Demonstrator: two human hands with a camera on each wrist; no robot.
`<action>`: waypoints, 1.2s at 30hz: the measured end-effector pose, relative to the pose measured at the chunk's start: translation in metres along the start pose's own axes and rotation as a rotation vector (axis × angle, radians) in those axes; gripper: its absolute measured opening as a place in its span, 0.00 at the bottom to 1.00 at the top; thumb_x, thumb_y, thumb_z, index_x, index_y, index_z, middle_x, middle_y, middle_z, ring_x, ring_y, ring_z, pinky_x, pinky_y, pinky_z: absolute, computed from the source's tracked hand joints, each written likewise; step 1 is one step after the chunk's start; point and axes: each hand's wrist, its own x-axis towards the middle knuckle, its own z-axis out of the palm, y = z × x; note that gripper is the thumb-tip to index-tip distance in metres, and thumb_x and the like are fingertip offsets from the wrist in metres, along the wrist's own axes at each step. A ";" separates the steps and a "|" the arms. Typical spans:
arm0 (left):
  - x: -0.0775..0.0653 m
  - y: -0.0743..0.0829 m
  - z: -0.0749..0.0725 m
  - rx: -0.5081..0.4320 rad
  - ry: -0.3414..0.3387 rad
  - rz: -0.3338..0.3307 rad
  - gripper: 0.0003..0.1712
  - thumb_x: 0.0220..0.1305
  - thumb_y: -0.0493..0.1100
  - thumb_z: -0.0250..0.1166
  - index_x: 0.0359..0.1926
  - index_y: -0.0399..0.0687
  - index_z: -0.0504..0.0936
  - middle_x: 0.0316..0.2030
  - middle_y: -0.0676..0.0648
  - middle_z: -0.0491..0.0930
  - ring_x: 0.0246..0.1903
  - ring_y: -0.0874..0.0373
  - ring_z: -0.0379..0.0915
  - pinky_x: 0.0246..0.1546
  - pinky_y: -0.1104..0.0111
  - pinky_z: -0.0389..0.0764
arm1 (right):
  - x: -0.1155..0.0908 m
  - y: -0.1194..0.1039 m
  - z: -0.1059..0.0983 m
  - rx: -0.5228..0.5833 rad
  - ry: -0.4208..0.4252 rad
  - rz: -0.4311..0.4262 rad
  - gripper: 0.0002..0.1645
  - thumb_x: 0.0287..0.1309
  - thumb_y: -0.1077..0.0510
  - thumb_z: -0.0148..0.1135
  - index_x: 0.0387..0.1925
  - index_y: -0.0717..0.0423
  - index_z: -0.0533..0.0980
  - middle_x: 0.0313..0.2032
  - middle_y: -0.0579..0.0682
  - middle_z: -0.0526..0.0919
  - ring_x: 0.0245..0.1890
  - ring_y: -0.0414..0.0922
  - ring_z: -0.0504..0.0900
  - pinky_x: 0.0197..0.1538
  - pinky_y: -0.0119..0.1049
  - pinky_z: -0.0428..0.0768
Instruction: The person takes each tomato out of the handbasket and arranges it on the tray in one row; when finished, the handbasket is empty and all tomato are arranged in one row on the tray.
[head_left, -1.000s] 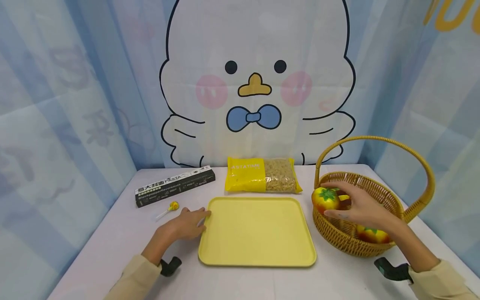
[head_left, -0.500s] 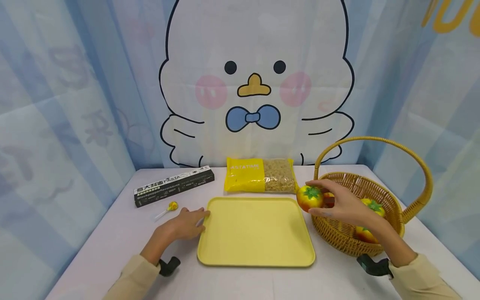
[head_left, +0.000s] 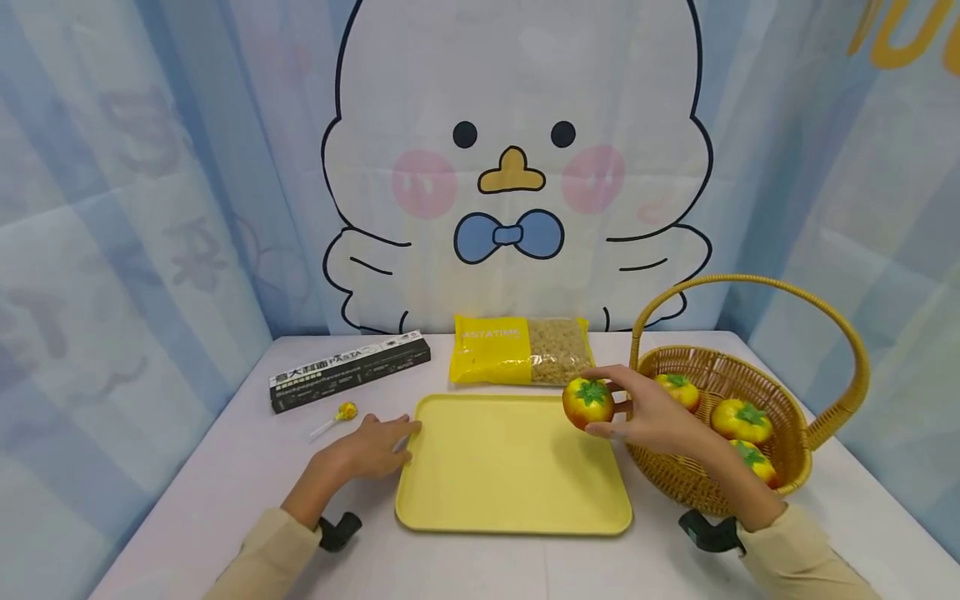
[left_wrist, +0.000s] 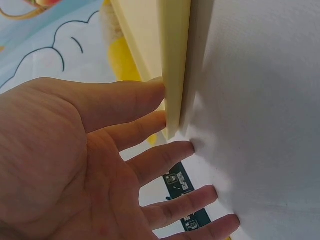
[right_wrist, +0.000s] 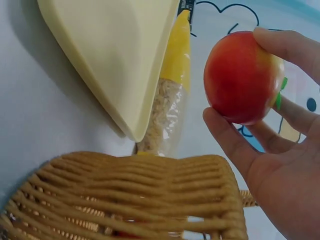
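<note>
My right hand (head_left: 652, 410) holds a yellow-and-red persimmon (head_left: 587, 403) with a green leafy top over the right rear corner of a yellow tray (head_left: 510, 467). In the right wrist view, thumb and fingers grip the persimmon (right_wrist: 242, 77) from its sides, its red underside showing. My left hand (head_left: 372, 447) rests at the tray's left edge, fingers spread. In the left wrist view, the thumb and index fingertips touch the tray rim (left_wrist: 175, 60), while the other fingertips reach down to the white tabletop. A wicker basket (head_left: 667, 479) at the right contains three more persimmons (head_left: 741, 421).
Behind the tray lies a yellow bag of pasta (head_left: 491, 350). A dark pasta box (head_left: 350, 372) lies at the back left, with a lollipop (head_left: 345, 412) in front of it. The basket's tall handle (head_left: 750, 277) arches up at the right. Printed curtains enclose the table.
My right hand has carried the persimmon left, from the basket's rim to over the tray, uncovering the persimmons in the basket. My left hand stays at the tray's edge.
</note>
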 end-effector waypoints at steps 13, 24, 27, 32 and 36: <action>0.000 0.002 -0.004 -0.014 0.004 0.004 0.32 0.77 0.42 0.61 0.78 0.45 0.69 0.81 0.35 0.61 0.75 0.30 0.59 0.74 0.36 0.66 | 0.017 -0.004 0.016 0.037 -0.018 0.012 0.42 0.60 0.53 0.79 0.72 0.57 0.71 0.69 0.62 0.76 0.62 0.59 0.79 0.61 0.55 0.87; 0.000 0.002 -0.003 -0.012 -0.026 -0.016 0.32 0.77 0.44 0.61 0.79 0.48 0.69 0.82 0.36 0.60 0.78 0.28 0.54 0.76 0.33 0.62 | 0.031 0.001 0.033 0.074 -0.030 -0.047 0.41 0.59 0.56 0.79 0.71 0.61 0.71 0.69 0.64 0.75 0.62 0.62 0.80 0.58 0.51 0.89; -0.001 0.001 -0.003 -0.013 -0.033 -0.017 0.32 0.77 0.45 0.62 0.79 0.49 0.69 0.82 0.37 0.60 0.78 0.27 0.54 0.76 0.32 0.61 | 0.035 0.002 0.037 0.090 -0.033 -0.055 0.42 0.60 0.56 0.79 0.71 0.63 0.71 0.71 0.65 0.74 0.62 0.64 0.79 0.57 0.52 0.89; -0.002 -0.001 -0.003 -0.015 -0.041 -0.003 0.33 0.76 0.46 0.63 0.79 0.51 0.69 0.82 0.37 0.60 0.78 0.28 0.54 0.76 0.32 0.61 | 0.042 -0.001 0.042 0.126 -0.038 -0.060 0.42 0.60 0.57 0.78 0.72 0.61 0.71 0.71 0.65 0.74 0.64 0.65 0.79 0.58 0.52 0.89; -0.004 -0.002 -0.004 -0.022 -0.047 0.006 0.34 0.75 0.46 0.64 0.79 0.51 0.70 0.82 0.37 0.60 0.78 0.28 0.55 0.76 0.32 0.61 | 0.047 -0.003 0.046 0.149 -0.044 -0.069 0.41 0.60 0.60 0.78 0.72 0.63 0.71 0.70 0.66 0.74 0.66 0.67 0.78 0.58 0.53 0.89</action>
